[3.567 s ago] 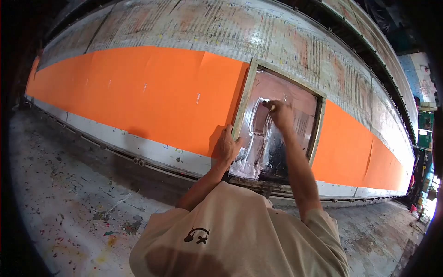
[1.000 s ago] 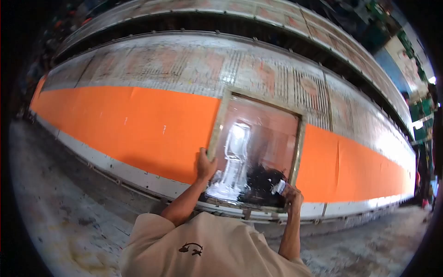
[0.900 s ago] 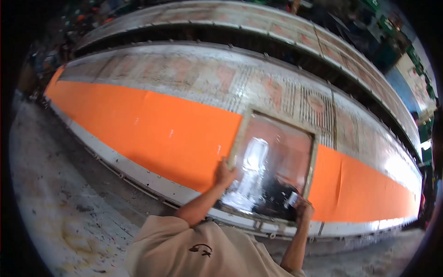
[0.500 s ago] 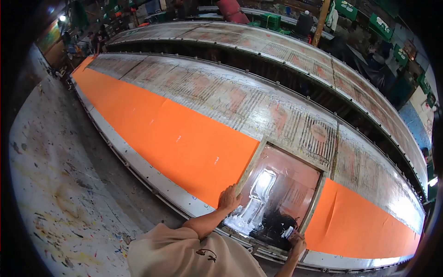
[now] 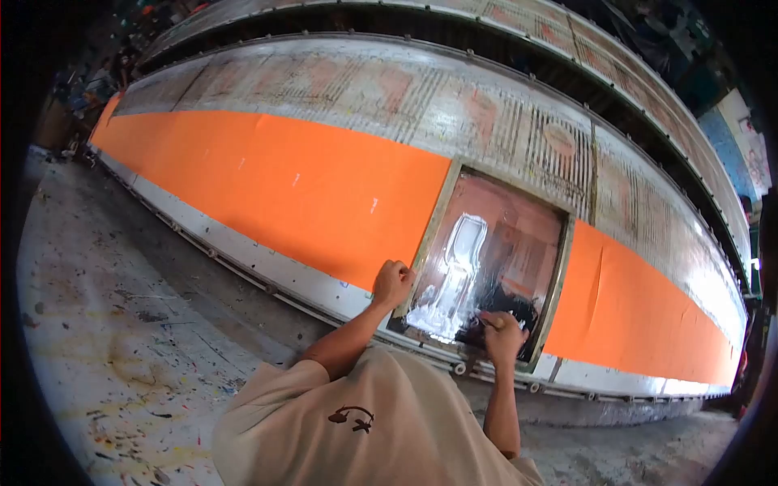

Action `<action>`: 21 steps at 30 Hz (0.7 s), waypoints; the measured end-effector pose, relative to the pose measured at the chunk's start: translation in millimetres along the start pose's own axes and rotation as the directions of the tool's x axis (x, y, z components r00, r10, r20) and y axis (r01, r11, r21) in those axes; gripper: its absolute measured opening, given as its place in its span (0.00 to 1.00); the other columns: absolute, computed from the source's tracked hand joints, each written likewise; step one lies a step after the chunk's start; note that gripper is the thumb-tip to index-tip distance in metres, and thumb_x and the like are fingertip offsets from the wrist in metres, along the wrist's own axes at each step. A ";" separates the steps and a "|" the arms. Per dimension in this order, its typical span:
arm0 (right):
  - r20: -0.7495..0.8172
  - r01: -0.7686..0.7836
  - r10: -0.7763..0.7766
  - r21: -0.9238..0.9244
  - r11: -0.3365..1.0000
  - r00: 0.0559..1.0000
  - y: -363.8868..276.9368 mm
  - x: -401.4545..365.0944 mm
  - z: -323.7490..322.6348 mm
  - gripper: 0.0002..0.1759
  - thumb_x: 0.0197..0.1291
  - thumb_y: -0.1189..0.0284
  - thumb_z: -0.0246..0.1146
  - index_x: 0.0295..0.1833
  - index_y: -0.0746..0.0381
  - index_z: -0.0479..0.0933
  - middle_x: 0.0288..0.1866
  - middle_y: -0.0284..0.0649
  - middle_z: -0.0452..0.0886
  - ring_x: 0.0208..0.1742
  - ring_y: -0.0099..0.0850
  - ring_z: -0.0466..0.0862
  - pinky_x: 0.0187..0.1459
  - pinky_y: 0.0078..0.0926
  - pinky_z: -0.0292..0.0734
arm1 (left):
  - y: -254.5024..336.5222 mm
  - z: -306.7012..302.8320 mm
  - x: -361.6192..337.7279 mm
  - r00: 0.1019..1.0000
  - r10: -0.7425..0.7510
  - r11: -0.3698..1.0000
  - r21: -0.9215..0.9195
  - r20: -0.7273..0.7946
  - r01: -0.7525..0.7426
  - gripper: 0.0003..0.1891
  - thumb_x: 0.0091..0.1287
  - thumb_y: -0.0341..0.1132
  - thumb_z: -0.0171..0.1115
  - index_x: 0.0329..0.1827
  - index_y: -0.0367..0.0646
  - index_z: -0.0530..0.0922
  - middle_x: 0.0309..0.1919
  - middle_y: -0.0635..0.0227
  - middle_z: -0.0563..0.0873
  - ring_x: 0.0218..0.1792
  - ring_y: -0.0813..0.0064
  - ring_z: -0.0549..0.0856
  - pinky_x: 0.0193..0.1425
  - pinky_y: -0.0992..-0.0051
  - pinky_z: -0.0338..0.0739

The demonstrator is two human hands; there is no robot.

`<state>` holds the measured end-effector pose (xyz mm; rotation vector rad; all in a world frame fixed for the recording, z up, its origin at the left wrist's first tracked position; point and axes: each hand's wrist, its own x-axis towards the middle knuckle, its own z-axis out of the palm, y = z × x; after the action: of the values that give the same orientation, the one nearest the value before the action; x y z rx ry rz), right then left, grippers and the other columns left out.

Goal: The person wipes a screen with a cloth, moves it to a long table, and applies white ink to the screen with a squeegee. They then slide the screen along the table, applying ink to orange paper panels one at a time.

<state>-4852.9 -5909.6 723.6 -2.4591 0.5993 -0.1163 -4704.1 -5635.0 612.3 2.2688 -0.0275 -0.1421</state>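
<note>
A wooden-framed screen [image 5: 567, 267] lies on the long table, across a strip of orange fabric [image 5: 324, 186]. White ink [image 5: 442, 312] and dark ink or reflection cover the lower part of its mesh. My left hand [image 5: 393, 283] is at the frame's left edge, its fingers curled in; whether it grips the wood is unclear. Over the lower right of the mesh, my right hand [image 5: 504, 334] is closed around a small tool, partly hidden by the fingers. Small white printed marks [image 5: 297, 179] sit in a row on the fabric, left of the screen.
The table's near rail [image 5: 267, 287] carries metal stops and runs along in front of me. Behind it stands a second long table [image 5: 454, 10]. A paint-spattered surface [image 5: 121, 340] is at the left. At the right rear is a blue wall [image 5: 717, 134].
My view has tilted down. My right hand has moved from the frame's lower right corner inward over the mesh. My left hand's fingers have curled at the left edge.
</note>
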 end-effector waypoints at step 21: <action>0.144 -0.122 0.102 0.142 0.982 0.984 -185.7 -49.4 100.5 0.22 0.63 0.77 0.63 0.64 0.64 0.81 0.62 0.54 0.85 0.66 0.48 0.83 0.67 0.43 0.77 | -140.7 -225.5 6.2 0.546 -0.724 -0.033 -0.812 0.421 0.583 0.17 0.69 0.41 0.70 0.48 0.37 0.75 0.46 0.51 0.87 0.37 0.64 0.91 0.34 0.71 0.84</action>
<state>-4802.6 -5700.4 750.8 -2.2612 0.6442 0.0493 -4676.6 -5373.0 648.6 0.8894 1.0419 -0.4025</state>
